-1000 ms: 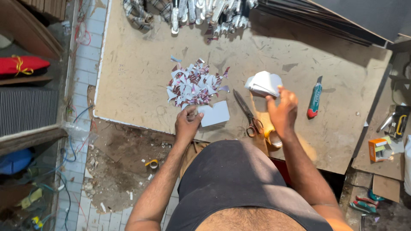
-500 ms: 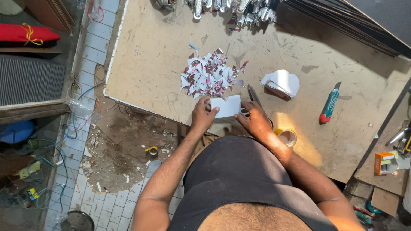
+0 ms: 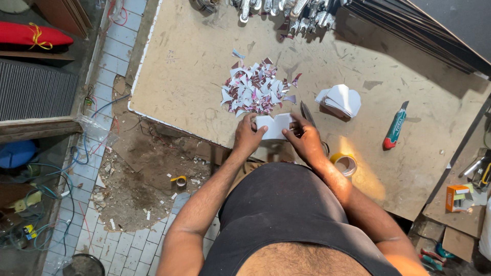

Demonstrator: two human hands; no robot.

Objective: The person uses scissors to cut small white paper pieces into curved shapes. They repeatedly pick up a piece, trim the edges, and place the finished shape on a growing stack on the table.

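Left hand and right hand both pinch white card piece, fingers closed on its edges, at near edge of bench. Heap of paper scraps just beyond. Scissors beside right hand (partly hidden). Stack of white cards, green utility knife, tape roll lie rightward.

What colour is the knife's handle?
Green and red, on the knife; head view.
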